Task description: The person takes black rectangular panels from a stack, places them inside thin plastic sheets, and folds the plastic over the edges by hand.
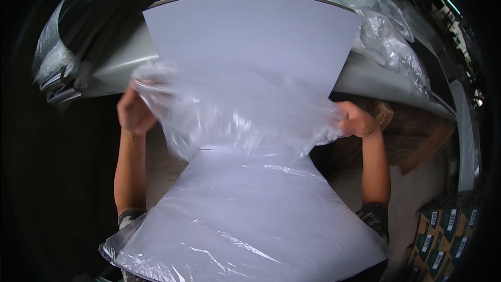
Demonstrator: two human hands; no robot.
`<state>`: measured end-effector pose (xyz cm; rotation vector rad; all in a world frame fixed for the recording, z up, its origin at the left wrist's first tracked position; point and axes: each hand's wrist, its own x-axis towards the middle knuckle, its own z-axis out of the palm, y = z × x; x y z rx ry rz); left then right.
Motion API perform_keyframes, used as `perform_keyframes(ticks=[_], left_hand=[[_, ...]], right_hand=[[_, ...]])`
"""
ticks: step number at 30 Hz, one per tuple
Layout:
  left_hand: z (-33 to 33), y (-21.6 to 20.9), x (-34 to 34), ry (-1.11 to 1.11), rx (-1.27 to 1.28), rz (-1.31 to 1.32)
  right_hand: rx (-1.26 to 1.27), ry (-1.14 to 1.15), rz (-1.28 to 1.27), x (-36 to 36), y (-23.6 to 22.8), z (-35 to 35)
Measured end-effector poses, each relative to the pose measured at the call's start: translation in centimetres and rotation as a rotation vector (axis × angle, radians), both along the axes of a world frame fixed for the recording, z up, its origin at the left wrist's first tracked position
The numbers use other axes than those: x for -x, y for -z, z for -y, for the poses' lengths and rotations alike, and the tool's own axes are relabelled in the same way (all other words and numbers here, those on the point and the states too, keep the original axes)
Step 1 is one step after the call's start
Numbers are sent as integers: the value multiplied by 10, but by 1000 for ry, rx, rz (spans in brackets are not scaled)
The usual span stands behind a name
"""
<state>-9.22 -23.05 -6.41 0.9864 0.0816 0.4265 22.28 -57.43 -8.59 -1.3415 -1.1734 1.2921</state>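
Gripping clear plastic film [237, 120] at both sides, a person works over a broad pale panel [255, 36] in the head camera's view. The left hand [136, 110], slightly blurred, clasps a gathered fold at the film's left edge; the right hand [359, 120] pinches the opposite edge between thumb and curled fingers. The wide grasp probably keeps the film spread across the panel's width. The panel stands bare at centre, beyond the film; nearer the person lies a pale film-covered surface [245, 203], though whether it is part of the same panel cannot be told. Crumpled plastic sheeting [383, 36] lies at far right, perhaps as a dust cover. At near right, green-and-brown boxes [443, 240] bear white printed labels; no writing shows on the panel.
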Motion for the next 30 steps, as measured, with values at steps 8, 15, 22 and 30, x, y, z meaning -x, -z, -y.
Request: perform_keyframes(ticks=[8, 15, 22, 30], left_hand=[[5, 94, 11, 496, -189, -149], [6, 34, 2, 278, 198, 781], [-11, -58, -62, -649, -1218, 18], [-1, -32, 11, -1158, -1659, 117]], right_hand=[[-993, 230, -1078, 14, 29, -17], [-173, 896, 364, 19, 60, -38], [-1057, 1588, 990, -42, -57, -45], [-803, 1165, 1948, 38, -48, -6]])
